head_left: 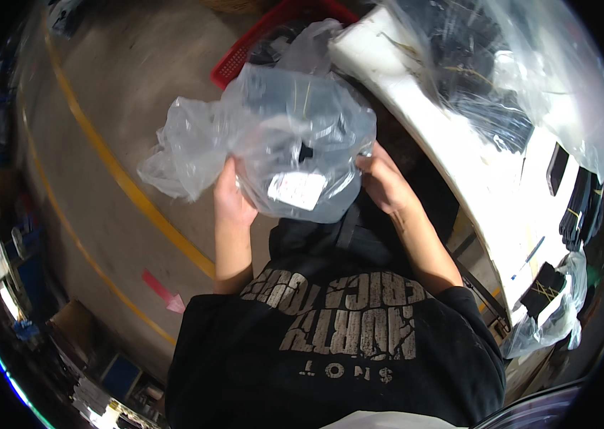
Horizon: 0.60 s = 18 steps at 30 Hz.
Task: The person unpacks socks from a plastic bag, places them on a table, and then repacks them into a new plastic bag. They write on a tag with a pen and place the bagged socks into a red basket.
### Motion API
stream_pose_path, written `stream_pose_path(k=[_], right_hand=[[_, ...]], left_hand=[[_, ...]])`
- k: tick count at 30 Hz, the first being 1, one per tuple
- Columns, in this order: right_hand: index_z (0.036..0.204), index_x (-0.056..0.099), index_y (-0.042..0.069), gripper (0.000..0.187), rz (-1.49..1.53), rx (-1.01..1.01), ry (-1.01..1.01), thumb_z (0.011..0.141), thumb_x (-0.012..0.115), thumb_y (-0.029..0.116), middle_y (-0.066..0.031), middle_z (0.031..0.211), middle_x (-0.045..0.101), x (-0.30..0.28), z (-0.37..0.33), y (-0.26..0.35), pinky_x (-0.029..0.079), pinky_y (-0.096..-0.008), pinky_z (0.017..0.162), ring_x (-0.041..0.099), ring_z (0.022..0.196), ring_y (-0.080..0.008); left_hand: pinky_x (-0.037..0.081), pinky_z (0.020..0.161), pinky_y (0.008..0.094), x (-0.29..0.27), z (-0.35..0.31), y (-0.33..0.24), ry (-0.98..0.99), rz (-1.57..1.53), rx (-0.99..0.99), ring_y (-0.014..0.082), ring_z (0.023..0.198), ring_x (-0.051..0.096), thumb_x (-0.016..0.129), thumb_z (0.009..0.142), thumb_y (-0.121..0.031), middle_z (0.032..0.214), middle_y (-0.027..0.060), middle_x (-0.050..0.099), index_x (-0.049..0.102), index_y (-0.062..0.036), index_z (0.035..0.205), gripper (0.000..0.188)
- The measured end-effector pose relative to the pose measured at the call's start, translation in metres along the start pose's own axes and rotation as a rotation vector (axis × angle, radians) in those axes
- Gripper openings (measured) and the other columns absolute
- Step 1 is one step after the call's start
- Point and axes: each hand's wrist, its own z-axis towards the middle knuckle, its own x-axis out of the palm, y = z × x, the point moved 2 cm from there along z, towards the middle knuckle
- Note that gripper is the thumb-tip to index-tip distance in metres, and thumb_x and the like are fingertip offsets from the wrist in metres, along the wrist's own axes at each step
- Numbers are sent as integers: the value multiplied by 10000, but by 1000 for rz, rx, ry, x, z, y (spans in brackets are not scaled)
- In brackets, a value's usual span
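Between my hands is a clear plastic bag (259, 143) with dark, flat contents that I cannot make out through the film. A white label (298, 189) shows on its near side, and the loose, crumpled end of the bag sticks out to the left. My left hand (233, 194) grips the bag's left side, thumb on top. On the right edge, my right hand (383, 177) holds it, with the fingers curled partly out of sight. The bag is in the air in front of my body.
A red plastic basket (225, 70) with bagged items stands beyond the bag. Along the right runs a white table (452, 154) bearing large clear bags of dark pieces (484, 79), a pen (528, 259) and a small bundle (546, 289). Yellow lines (127, 184) cross the floor at left.
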Motion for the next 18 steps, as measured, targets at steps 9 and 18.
stream_pose_path(k=[9, 18], right_hand=[[1275, 655, 36, 466, -1194, -804, -268, 814, 694, 94, -158, 1262, 644, 42, -47, 47, 481, -468, 1023, 611, 1178, -365], [1062, 699, 28, 181, -1107, -747, -392, 983, 630, 176, -128, 990, 658, 36, -20, 13, 502, -466, 830, 618, 950, -346]], left_hand=[[380, 1186, 492, -3, -29, -1, 254, 236, -222, 342, 1432, 485, 429, 1124, -302, 1552, 207, 509, 388, 57, 1559, 566], [344, 1201, 514, 40, -33, 7, 171, 554, -169, 346, 1461, 455, 469, 1122, -257, 1598, 197, 466, 358, 47, 1583, 564]])
